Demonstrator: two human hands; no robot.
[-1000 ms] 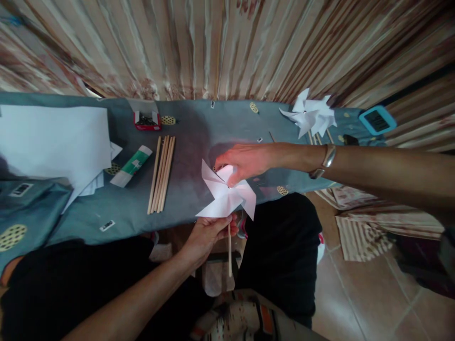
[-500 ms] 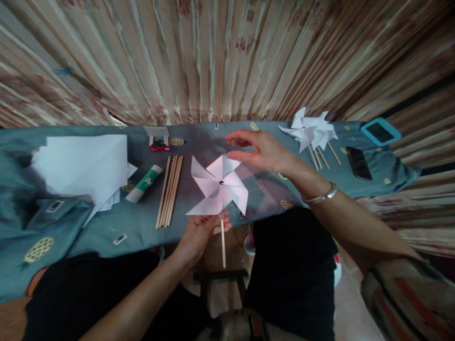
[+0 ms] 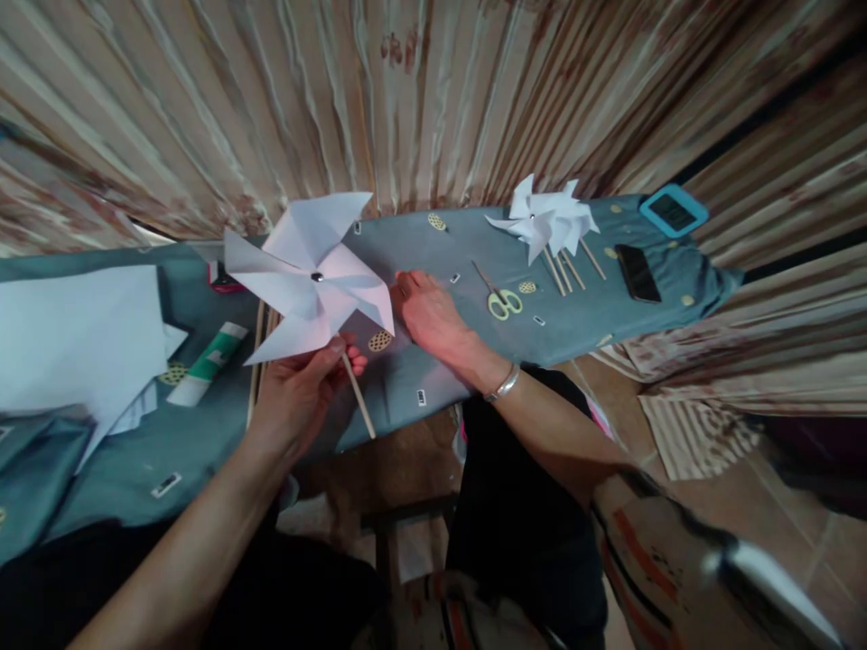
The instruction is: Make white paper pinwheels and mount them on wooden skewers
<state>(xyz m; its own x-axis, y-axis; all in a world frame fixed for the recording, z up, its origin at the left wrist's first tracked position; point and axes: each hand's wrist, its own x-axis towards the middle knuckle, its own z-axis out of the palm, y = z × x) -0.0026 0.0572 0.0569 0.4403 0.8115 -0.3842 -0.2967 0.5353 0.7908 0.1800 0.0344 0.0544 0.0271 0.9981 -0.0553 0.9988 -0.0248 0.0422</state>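
A white paper pinwheel (image 3: 325, 311) with a metal pin at its centre stands tilted on a wooden stick (image 3: 358, 397). My left hand (image 3: 298, 388) is closed around the stick just below the blades. Beside the right-hand blade is my right hand (image 3: 433, 311), its fingers loosely bent and nothing visible in them. Whether it touches the paper I cannot tell. Behind the pinwheel and my left hand, wooden sticks (image 3: 256, 361) are mostly hidden. A small red box (image 3: 220, 278) shows only in part at the pinwheel's left edge.
White paper sheets (image 3: 81, 325) and a green-and-white glue stick (image 3: 209, 364) lie to the left. Scissors (image 3: 502, 301) rest right of my right hand. Farther right are several finished pinwheels (image 3: 555, 217), a black phone (image 3: 638, 273) and a blue-framed device (image 3: 674, 212). A curtain (image 3: 406, 108) hangs behind the table.
The pinwheel has risen closer to the camera in my left hand, tilted and turned. My right hand has moved from above its blades to its right side. The view has shifted right, showing the scissors.
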